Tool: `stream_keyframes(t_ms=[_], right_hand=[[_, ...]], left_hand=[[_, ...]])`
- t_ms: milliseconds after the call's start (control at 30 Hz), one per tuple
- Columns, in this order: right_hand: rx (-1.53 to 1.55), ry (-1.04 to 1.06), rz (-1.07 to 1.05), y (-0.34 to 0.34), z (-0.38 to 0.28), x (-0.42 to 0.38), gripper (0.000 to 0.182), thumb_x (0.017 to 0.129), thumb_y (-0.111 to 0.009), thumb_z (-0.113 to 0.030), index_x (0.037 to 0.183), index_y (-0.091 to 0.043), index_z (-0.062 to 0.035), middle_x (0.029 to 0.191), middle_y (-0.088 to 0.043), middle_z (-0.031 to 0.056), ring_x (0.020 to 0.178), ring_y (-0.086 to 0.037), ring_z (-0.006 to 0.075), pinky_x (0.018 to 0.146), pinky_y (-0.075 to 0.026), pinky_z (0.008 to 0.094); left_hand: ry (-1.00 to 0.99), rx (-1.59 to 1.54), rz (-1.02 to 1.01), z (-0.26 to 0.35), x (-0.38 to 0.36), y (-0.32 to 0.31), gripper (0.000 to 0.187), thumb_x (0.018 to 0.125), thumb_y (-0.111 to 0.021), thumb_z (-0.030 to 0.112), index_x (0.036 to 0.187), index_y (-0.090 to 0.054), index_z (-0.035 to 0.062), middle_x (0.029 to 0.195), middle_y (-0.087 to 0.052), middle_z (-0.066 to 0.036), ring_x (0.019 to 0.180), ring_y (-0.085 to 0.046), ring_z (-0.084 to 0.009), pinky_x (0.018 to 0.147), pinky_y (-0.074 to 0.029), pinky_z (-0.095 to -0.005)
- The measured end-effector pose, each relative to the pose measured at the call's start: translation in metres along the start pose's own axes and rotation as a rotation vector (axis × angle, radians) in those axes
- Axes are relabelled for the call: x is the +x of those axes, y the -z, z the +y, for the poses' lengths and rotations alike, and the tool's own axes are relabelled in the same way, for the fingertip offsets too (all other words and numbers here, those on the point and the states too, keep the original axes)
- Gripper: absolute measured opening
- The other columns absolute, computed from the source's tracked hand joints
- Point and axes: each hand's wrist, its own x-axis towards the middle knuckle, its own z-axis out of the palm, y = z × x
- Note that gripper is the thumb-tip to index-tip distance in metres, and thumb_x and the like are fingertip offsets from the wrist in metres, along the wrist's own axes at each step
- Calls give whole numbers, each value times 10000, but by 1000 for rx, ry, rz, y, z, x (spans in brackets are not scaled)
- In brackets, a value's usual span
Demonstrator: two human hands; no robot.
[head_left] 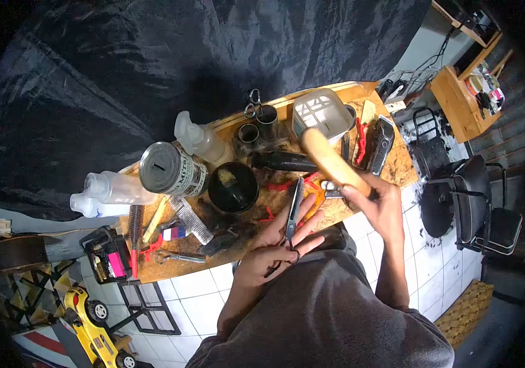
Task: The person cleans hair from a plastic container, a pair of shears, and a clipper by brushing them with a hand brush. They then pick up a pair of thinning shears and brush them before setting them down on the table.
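Observation:
A pair of scissors [292, 224] lies across the palm of my left hand [263, 253], blades pointing up toward the table. Its fingers are spread, and the finger rings rest near the thumb. My right hand [386, 207] grips one end of a curved wooden brush [334, 161]. The brush is tilted over the table, and its bristles are hidden from view. Beneath it lies a black bottle [284, 161]. Close to both hands, an orange item [316, 202] and some red cord sit at the table edge.
The wooden table [391, 156] carries a tin can [165, 168], a black bowl [233, 187], spray bottles [200, 140], a white plastic basket [323, 115], hair clippers [382, 144] and a clear comb [191, 221]. A black chair [474, 196] stands right; a yellow toy car [94, 331] sits lower left.

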Motion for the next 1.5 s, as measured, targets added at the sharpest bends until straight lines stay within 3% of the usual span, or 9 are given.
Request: stream_keyframes(t_ms=[233, 300, 333, 433, 567, 867, 1100, 1300, 1500], right_hand=[[179, 233, -365, 5, 7, -8, 279, 768, -758, -254, 879, -674, -13, 705, -643, 61, 630, -576, 108, 578, -456, 283], [111, 219, -669, 10, -4, -6, 285, 746, -775, -284, 844, -672, -37, 688, -632, 68, 634, -587, 111, 592, -460, 286], [97, 221, -658, 9, -1, -5, 283, 742, -777, -277, 846, -674, -36, 685, -627, 73, 633, -586, 112, 592, -458, 287], [113, 139, -332, -3, 14, -6, 283, 736, -779, -257, 861, -677, -24, 687, -625, 88, 638, -589, 113, 598, -458, 288], [-92, -8, 105, 0, 5, 2, 291, 744, -771, -215, 916, -676, -1, 710, -649, 109, 639, -618, 131, 596, -476, 293], [-63, 372, -702, 5, 2, -8, 357, 709, -787, -381, 858, -684, -74, 625, -606, 70, 525, -582, 232, 486, -430, 309], [-25, 75, 3, 2, 2, 2, 287, 755, -764, -228, 914, -681, -3, 700, -651, 97, 607, -593, 124, 584, -473, 291], [118, 274, -675, 14, -2, -2, 331, 713, -800, -324, 858, -686, -49, 652, -625, 71, 609, -600, 110, 535, -434, 292], [26, 216, -315, -5, 10, -4, 332, 729, -779, -308, 895, -691, -33, 712, -656, 95, 620, -634, 178, 583, -479, 305]], left_hand=[[-23, 137, 38, -5, 8, 14, 872, 733, -494, -43, 1480, -56, 61, 1533, -136, -117, 1411, -164, -280, 1124, -184, -423], [-43, 47, 207, -5, 12, 5, 774, 817, -523, 172, 1473, -126, 66, 1535, -134, -125, 1397, -207, -287, 1119, -193, -461], [-140, 62, 16, -10, 13, 13, 845, 818, -488, 447, 1463, -139, 28, 1524, -160, -151, 1402, -200, -246, 1115, -207, -464], [65, -220, 345, -11, 3, 17, 926, 800, -444, 553, 1463, -98, 7, 1528, -128, -168, 1418, -140, -253, 1128, -167, -453], [16, -136, 30, -5, 7, 4, 789, 896, -288, 492, 1463, -47, -1, 1537, -84, -157, 1421, -85, -313, 1140, -77, -447], [-83, -269, 84, 0, 15, 5, 820, 894, -231, 609, 1476, -65, 56, 1542, -88, -115, 1419, -121, -243, 1135, -147, -428], [-37, -266, 48, -2, 6, 5, 851, 891, -222, 611, 1463, -39, 9, 1528, -111, -163, 1422, -83, -286, 1147, -32, -451], [-92, -260, 48, -2, 10, 11, 881, 873, -255, 635, 1464, -74, 8, 1533, -126, -130, 1423, -100, -249, 1144, -87, -439], [-116, -261, 67, -2, 7, 8, 862, 880, -242, 637, 1472, -76, 34, 1538, -115, -117, 1426, -82, -251, 1142, -79, -430]])
